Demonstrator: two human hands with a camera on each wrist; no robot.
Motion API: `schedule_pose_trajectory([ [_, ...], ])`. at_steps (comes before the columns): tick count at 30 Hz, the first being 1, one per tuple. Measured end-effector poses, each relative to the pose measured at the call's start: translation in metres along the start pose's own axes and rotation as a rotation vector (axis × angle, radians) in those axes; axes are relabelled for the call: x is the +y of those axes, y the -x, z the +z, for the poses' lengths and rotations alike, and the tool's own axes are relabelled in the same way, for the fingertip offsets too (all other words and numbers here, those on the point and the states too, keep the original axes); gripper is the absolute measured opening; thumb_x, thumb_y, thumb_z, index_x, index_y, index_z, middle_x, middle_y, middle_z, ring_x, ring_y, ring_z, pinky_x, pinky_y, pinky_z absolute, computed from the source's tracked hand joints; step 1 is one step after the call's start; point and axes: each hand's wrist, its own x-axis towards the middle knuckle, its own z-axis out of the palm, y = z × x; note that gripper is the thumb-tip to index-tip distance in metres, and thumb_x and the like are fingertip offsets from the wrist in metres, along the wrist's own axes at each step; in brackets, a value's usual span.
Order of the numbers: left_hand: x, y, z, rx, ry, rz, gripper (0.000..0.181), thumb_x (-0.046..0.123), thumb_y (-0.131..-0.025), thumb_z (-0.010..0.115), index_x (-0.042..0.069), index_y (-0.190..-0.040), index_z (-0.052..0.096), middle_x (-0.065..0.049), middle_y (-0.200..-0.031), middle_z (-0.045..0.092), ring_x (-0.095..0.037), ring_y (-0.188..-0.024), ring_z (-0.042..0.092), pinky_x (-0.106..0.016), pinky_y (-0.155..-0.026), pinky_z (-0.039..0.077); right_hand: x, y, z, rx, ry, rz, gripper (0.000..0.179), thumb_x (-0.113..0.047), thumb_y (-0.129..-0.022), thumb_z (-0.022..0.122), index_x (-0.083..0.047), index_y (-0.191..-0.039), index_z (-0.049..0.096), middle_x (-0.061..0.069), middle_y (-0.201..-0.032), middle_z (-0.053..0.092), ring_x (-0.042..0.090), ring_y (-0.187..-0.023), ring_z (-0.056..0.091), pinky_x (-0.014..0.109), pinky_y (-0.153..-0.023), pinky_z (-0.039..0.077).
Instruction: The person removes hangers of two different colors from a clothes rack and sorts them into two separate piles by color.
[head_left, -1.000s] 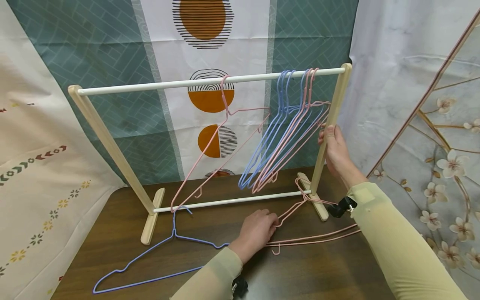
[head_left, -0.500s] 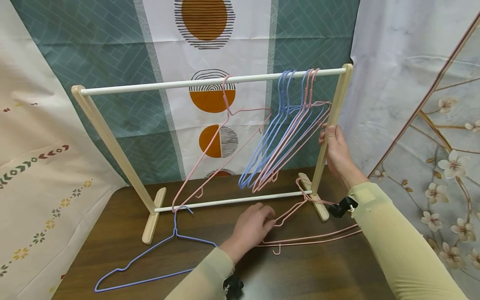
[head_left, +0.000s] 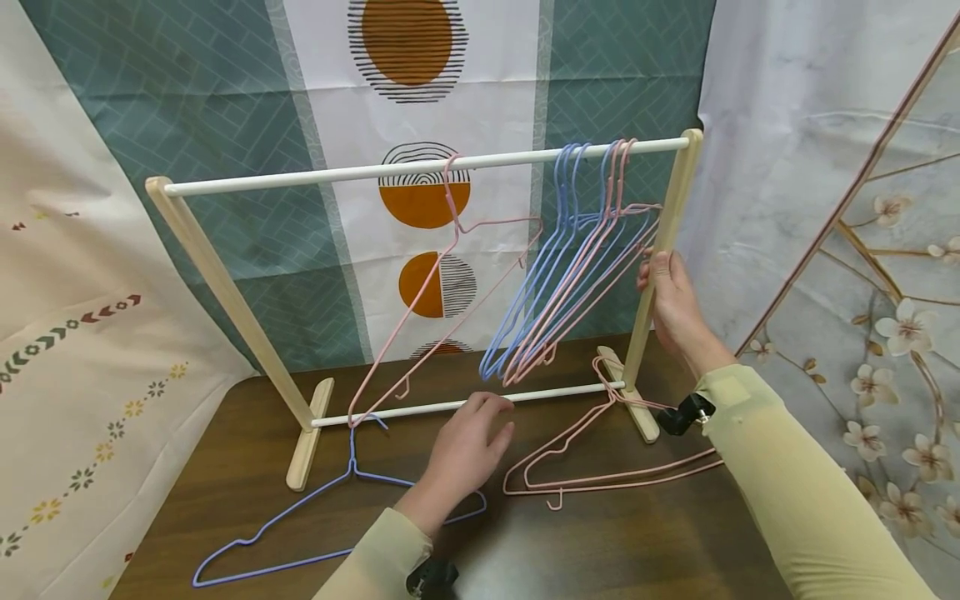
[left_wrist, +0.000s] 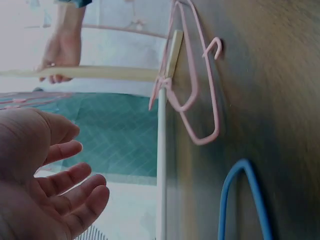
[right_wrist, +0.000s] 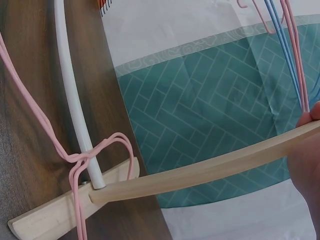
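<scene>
My right hand [head_left: 675, 308] grips the right wooden post [right_wrist: 210, 170] of a clothes rack. My left hand [head_left: 461, 450] hovers over the table before the lower bar, its fingers loosely bent and nothing in them. Beneath its wrist lies a blue clothes hanger [head_left: 352, 462], partly hidden by the forearm. To its right, two pink clothes hangers [head_left: 613, 393] lie on the table, hooks over the rack's right foot. One pink hanger [head_left: 455, 229] hangs alone mid-rail. Several blue and pink hangers [head_left: 588, 250] hang bunched beside the right post.
The rack's white top rail [head_left: 337, 173] spans both posts, and a white lower bar [head_left: 442, 406] runs just above the table [head_left: 600, 550]. The left wooden post [head_left: 228, 292] stands on its own foot. Patterned cloth [head_left: 225, 233] hangs behind and on both sides.
My left hand has moved left and slightly up, away from the pink hangers on the table, uncovering their left ends. My right hand has kept its hold on the post.
</scene>
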Motion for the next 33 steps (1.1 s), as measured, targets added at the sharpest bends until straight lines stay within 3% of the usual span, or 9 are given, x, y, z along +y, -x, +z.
schedule_pose_trajectory([
  [21, -0.038, 0.022, -0.06, 0.009, -0.004, -0.156, 0.042, 0.019, -0.105, 0.078, 0.01, -0.145, 0.068, -0.014, -0.15, 0.064, -0.04, -0.136, 0.063, -0.06, -0.106, 0.054, 0.001, -0.001, 0.001, -0.006, -0.012, -0.006, 0.045, -0.042, -0.117, 0.041, -0.004, -0.141, 0.044, 0.005, -0.107, 0.043, 0.017, -0.099, 0.044, 0.026, -0.093, 0.038],
  [26, -0.048, 0.032, -0.075, 0.01, -0.025, -0.182, 0.044, 0.017, -0.105, 0.078, 0.009, -0.147, 0.067, -0.014, -0.141, 0.069, -0.035, -0.125, 0.07, -0.058, -0.099, 0.057, 0.0, -0.001, 0.002, 0.003, -0.005, -0.006, 0.04, -0.04, -0.117, 0.041, -0.007, -0.138, 0.046, 0.004, -0.104, 0.044, 0.017, -0.098, 0.044, 0.026, -0.092, 0.039],
  [33, -0.059, 0.044, -0.095, 0.114, -0.011, -0.198, 0.035, 0.007, -0.1, 0.081, 0.009, -0.134, 0.075, -0.008, -0.124, 0.074, -0.028, -0.102, 0.074, -0.049, -0.081, 0.059, 0.001, 0.001, -0.001, 0.009, -0.022, -0.007, 0.04, -0.039, -0.118, 0.041, -0.005, -0.138, 0.046, 0.004, -0.103, 0.045, 0.018, -0.098, 0.045, 0.025, -0.091, 0.041],
])
